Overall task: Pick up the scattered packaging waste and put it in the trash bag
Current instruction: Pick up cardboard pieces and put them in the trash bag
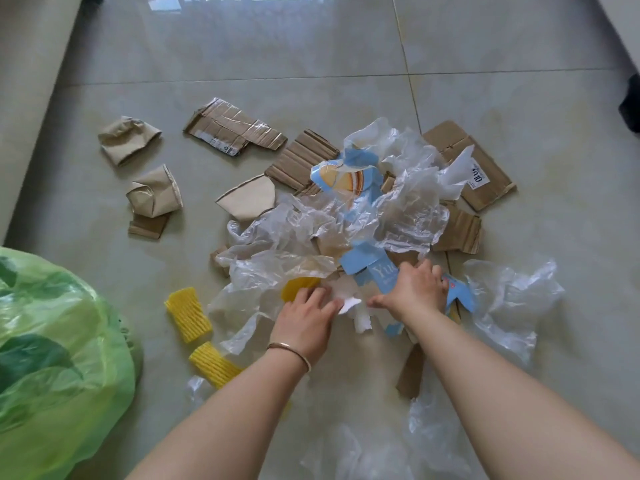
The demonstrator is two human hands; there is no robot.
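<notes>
Looking down at a tiled floor (pixel 346 46) with both my bare hands reaching into the waste pile. Left hand (pixel 306 318) lies palm down, fingers spread flat on crumpled clear plastic film (pixel 287 233), touching a white scrap (pixel 349 303); nothing clenched, grip released. A thin bangle (pixel 291 349) sits on that wrist. Right hand (pixel 417 287) presses on torn blue printed carton pieces (pixel 367 261), fingers curled over the far edge; can't tell if it actually grasps anything.

Pile sits centre frame: film heaped over blue carton and corrugated cardboard pieces (pixel 301 161). A labelled cardboard flap (pixel 481 178) lies at the pile's far right. More cardboard, taped, (pixel 235 128) lies beyond the pile to the left. Two crushed brown paper cups (pixel 154 192) lie well apart from the pile on the left, a third flattened one (pixel 249 197) at the pile's edge.

Yellow foam net sleeves (pixel 188 318) lie just left of my left hand, one partly under the film. More clear film (pixel 509 299) right of the right hand and below my forearms.

Green trash bag (pixel 59 358) sits lower left, near the foam sleeves, apart from the pile.
</notes>
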